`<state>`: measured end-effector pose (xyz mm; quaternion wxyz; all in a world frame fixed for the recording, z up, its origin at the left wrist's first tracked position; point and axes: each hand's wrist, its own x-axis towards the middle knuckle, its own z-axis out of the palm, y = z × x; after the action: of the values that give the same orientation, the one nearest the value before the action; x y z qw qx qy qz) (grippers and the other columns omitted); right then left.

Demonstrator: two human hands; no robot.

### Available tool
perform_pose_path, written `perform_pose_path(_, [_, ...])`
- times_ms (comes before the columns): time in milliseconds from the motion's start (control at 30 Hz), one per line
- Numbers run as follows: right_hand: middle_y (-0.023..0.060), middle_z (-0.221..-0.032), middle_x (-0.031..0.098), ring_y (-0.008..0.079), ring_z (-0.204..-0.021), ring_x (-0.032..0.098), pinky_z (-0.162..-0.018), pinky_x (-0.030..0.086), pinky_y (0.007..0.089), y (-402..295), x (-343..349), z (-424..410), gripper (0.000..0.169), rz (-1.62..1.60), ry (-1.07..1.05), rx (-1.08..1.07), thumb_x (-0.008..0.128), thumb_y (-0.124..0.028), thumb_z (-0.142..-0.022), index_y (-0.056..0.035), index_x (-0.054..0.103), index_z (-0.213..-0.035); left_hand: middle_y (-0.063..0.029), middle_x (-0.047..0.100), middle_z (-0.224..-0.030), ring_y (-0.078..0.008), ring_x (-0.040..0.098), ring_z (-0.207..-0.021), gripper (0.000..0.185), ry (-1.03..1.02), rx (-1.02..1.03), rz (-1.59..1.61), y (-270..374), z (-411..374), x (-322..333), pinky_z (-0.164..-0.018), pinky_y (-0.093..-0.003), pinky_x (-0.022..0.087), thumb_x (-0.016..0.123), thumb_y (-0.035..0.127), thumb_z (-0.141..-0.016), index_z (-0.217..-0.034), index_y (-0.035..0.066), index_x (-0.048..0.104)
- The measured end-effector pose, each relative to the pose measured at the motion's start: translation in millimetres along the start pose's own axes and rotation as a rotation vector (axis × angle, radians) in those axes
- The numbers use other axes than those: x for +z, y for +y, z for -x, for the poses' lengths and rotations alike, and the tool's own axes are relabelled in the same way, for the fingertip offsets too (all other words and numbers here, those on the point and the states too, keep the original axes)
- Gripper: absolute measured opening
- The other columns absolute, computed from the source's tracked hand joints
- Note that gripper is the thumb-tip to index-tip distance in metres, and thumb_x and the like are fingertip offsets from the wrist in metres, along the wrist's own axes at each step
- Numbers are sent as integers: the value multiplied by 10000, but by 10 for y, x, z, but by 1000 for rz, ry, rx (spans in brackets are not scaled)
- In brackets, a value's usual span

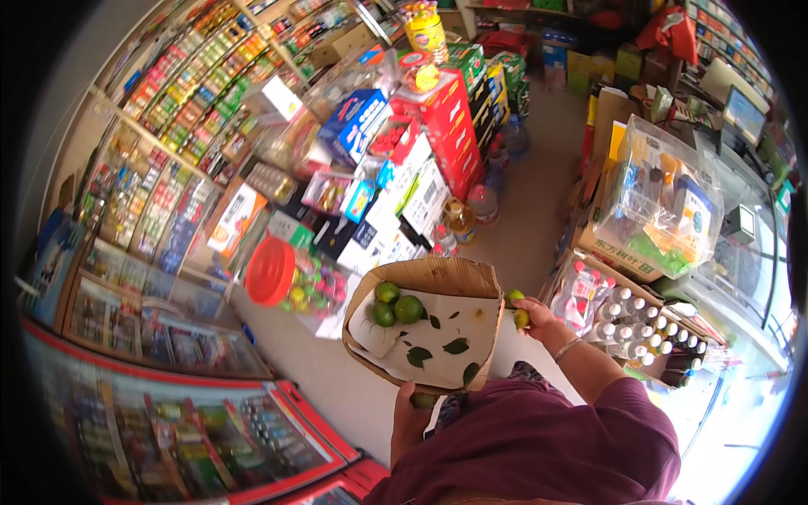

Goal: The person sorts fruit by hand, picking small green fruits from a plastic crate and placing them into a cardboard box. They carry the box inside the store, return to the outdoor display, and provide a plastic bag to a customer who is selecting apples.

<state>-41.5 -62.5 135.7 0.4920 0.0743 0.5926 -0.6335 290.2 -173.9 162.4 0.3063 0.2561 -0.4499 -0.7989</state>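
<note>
A shallow cardboard box (435,271) with a white-lined bottom is before me. Three green citrus fruits (409,309) are grouped towards its left side, and loose dark green leaves (456,346) lie across the lining. My left hand (409,420) is at the near rim with its thumb up against the box wall. Another green fruit (423,399) shows at that hand, partly hidden under the rim. Just outside the box's right wall, my right hand (535,315) holds two small yellow-green citrus fruits (521,318) in its fingers.
Beyond the box, stacked cartons (442,126) and a red-lidded candy jar (271,271) crowd the left. Bottles (483,203) line the aisle floor (543,145). Crates of bottled drinks (622,328) and a glass counter (732,259) are right. A red-framed glass-topped cooler (208,429) is lower left.
</note>
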Motion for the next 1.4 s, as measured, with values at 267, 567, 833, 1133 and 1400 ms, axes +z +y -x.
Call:
perform_pose_path(267, [1,-786,540,142,-606,519,-472,425,328,-583,172,-457,403,-219,341,-61,745,-284,-723,-200,556,-1070,-124,588,-1081,-254,574,-981,384,-119,-509,402,787,-2050,59,-834,-397,459,544,249,-819,-1121,13,520])
perform_pose_path(567, [-11,-833,550,146,-691,530,-560,431,352,-1218,76,-840,341,-500,484,-75,729,-271,-738,-201,560,-1026,-36,538,-1178,-234,494,-1088,498,-408,-693,210,1057,-3808,973,-883,-437,404,622,353,-773,-1202,144,477])
perform_pose_path(833, [-3,-718,537,138,-600,521,-452,388,332,-2322,-346,-1899,293,-563,485,-69,722,-260,-735,-171,570,-970,-90,521,-1209,-264,498,-1121,509,-456,-768,234,747,-5364,1989,-948,-429,406,571,258,-808,-1250,43,437])
perform_pose_path(1133, [6,-738,520,161,-636,507,-549,456,330,-4012,-1282,-3063,178,-628,473,-277,661,-224,-767,-166,562,-904,-105,513,-1234,-267,488,-1140,529,-483,-792,163,409,-7019,3046,-961,-449,398,583,317,-808,-1256,78,435])
perform_pose_path(1400, [-19,-782,564,134,-646,532,-570,438,300,-5858,-2063,-3839,214,-766,437,-519,679,-258,-771,-166,583,-938,-83,571,-1140,-219,545,-1030,451,-450,-863,135,-75,-8388,3910,-863,-385,447,579,291,-826,-1209,75,478])
